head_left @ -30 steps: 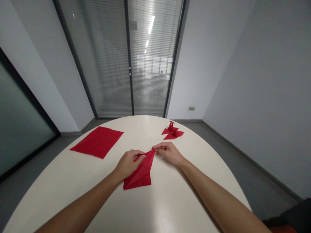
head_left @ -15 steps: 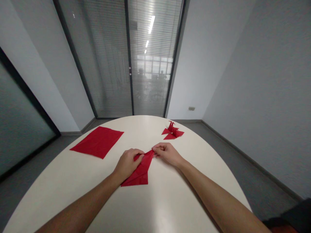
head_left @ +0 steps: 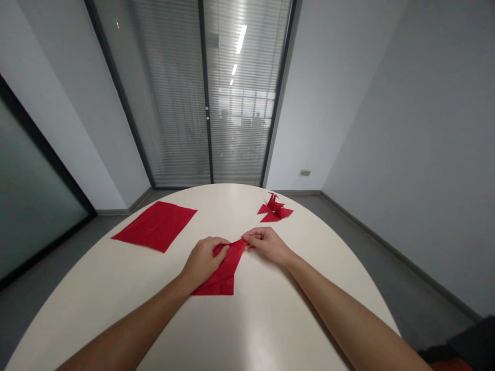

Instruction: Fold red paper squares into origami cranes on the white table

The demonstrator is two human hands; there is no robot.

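With the folded paper (head_left: 226, 273) on the table (head_left: 253, 330), the left hand (head_left: 204, 258) grasps its upper edge and the right hand's (head_left: 269, 243) fingers pinch its far tip, so a clean crease calls for steady, even tension.

Folded red paper (head_left: 226, 275): near end swung left, closer to left hand (head_left: 204, 259) wrist, farther from right hand (head_left: 269, 244). Near edge, slanted before, now level; fewer fold lines showing beside left thumb.
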